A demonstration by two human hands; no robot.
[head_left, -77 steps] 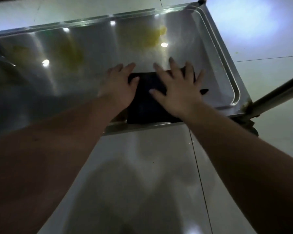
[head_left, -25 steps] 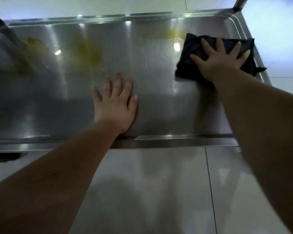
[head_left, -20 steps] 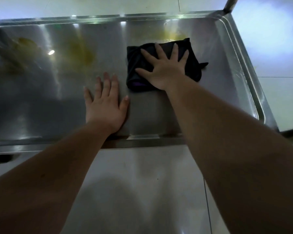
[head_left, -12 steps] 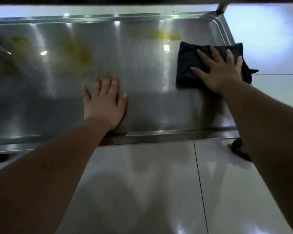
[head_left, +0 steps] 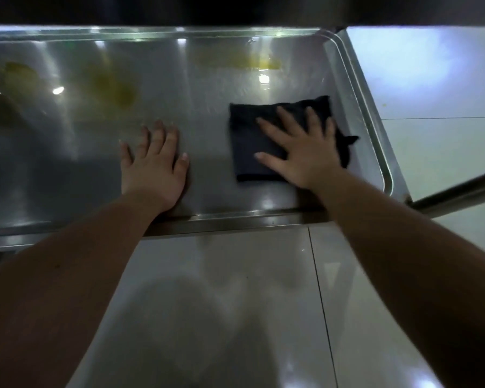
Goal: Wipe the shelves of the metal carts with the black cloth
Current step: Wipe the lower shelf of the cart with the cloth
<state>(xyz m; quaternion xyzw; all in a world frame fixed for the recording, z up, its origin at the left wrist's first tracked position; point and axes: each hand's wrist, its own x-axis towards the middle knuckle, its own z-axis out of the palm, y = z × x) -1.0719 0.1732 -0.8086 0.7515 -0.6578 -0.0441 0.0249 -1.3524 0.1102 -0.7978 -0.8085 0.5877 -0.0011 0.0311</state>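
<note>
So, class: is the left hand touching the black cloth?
Apart. The head view shows the left hand flat on the shelf, with bare metal between it and the black cloth; only the right hand presses the cloth.

Black cloth [head_left: 247, 141]: folded to a rough rectangle, lying flat on the shelf, right of frame centre. Its right half is covered by the right hand [head_left: 305, 155], palm down and fingers spread, pressing on it. One loose corner pokes out toward the right rim; it looks just short of the rim.

Metal cart shelf [head_left: 67, 163]: polished steel tray with a raised, rounded rim, spanning the upper half of the frame. Surface is glossy with bright light spots. Yellowish smears [head_left: 115, 91] sit at upper left and upper centre, well apart from the cloth.
</note>
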